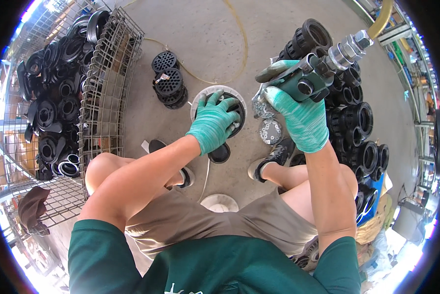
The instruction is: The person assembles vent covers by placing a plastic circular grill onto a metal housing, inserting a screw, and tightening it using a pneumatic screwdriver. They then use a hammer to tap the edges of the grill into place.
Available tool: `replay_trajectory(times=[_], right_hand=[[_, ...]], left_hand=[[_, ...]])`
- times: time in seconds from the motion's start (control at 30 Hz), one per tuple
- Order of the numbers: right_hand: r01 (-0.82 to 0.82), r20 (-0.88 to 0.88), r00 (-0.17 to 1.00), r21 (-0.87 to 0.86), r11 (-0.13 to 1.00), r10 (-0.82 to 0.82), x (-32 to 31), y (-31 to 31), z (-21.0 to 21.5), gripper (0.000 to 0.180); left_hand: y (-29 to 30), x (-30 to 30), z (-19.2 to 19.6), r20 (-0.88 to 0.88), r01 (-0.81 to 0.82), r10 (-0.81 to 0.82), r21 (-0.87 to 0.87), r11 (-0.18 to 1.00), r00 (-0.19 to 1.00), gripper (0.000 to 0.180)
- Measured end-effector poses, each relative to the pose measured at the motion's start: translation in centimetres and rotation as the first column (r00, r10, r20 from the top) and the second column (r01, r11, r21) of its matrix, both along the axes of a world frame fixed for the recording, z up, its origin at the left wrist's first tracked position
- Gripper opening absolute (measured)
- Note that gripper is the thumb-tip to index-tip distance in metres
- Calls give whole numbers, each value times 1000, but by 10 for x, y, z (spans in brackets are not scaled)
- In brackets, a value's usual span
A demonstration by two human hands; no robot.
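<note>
The left grip (214,117) lies palm down, fingers spread over a black round part (239,110), seemingly steadying it on the pale-rimmed base (201,96) beneath. Closed around a green power tool (298,87), the right grip (296,112) points its metal end away from the left, perhaps for clearance. Between them, a tub of small pieces (270,132) probably sits for easy reach. The left forearm slants inward; the right runs nearly straight ahead.
</note>
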State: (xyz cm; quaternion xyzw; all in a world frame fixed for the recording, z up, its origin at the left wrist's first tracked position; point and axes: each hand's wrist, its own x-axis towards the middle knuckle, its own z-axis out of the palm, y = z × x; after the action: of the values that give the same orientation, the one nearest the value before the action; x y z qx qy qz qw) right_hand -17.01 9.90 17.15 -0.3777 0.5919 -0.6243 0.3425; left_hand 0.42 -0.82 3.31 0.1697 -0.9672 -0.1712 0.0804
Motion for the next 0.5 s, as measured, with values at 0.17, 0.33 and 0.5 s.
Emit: replay_trajectory(times=[0.17, 0.33, 0.5], right_hand=[[63, 70, 995, 67, 996, -68, -2, 4, -4, 30], [107, 228, 964, 141, 984, -137, -6, 5, -11, 26], [95, 263, 950, 264, 960, -167, -11, 4, -11, 21]], left_hand=[[-14, 2, -10, -164, -93, 123, 181, 979, 979, 45], [-33, 5, -23, -142, -190, 245, 318, 929, 959, 46], [-43, -5, -20, -100, -210, 244, 266, 941, 965, 30]])
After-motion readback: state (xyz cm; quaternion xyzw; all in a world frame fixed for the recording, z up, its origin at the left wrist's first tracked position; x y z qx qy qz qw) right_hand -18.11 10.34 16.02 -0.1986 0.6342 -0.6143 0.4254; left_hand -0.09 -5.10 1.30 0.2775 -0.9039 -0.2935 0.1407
